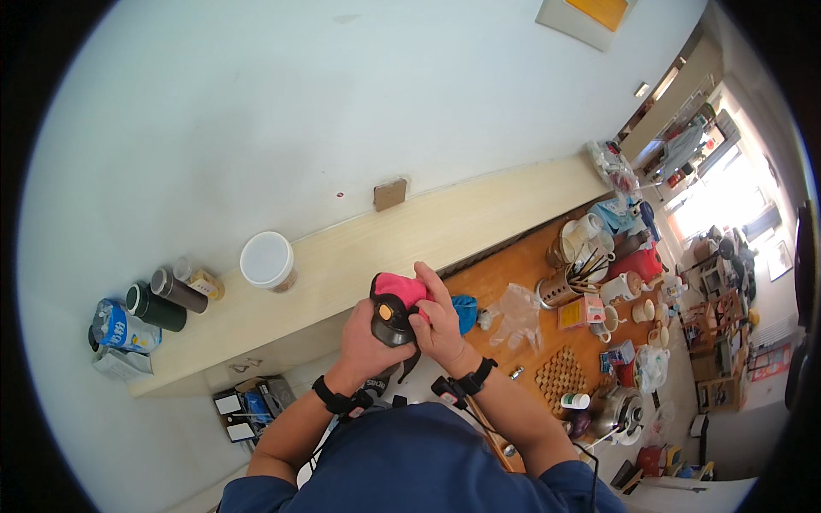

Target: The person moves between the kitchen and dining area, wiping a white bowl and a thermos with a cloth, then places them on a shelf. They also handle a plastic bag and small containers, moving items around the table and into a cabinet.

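Note:
Near the middle of the view, my left hand (362,340) grips the dark, rounded body of a bottle-like container (392,328) with a yellow-orange round spot on it. A pink cloth (396,286) covers its upper part. My right hand (439,320) presses the cloth against the container's right side, with one finger stretched upward. A dark strap hangs below the hands. What the cloth covers cannot be seen.
A pale shelf (346,260) along the wall bears a white lidded tub (267,261) and dark bottles (157,306). On the wooden table (497,333) at right are a plastic glove (518,317), a utensil holder (557,288), cups, a woven mat (561,379) and a metal kettle (619,410).

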`<action>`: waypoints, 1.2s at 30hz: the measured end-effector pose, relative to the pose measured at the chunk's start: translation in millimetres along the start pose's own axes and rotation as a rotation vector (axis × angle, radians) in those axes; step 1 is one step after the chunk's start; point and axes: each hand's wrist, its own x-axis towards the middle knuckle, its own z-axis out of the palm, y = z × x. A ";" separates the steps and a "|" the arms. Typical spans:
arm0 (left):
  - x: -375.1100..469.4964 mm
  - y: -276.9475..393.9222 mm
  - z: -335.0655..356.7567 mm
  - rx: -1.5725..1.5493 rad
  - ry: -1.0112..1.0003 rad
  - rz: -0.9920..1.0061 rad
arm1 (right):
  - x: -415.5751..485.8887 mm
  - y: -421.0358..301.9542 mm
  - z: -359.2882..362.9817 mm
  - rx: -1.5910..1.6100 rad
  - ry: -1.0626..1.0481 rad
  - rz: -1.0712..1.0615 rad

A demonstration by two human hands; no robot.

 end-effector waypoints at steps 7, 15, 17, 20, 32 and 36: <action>-12.8 -4.0 -7.0 -0.124 -0.020 -0.036 | -10.4 12.1 12.2 0.127 0.091 0.570; -18.2 -15.3 -31.0 -0.052 -0.031 0.013 | 5.7 3.3 23.1 1.074 0.101 1.060; -20.6 -13.9 -31.5 0.140 -0.040 0.049 | 6.0 -9.2 23.7 0.808 -0.171 0.721; -21.0 -12.8 -33.6 0.011 -0.101 0.059 | 11.9 -13.5 19.0 0.638 -0.272 0.708; -1.6 -7.8 -63.2 0.310 -0.257 0.582 | -4.6 20.9 1.4 0.536 0.157 0.933; 0.0 -8.7 -65.0 0.358 -0.270 0.537 | -2.1 6.1 -25.8 1.021 0.531 1.070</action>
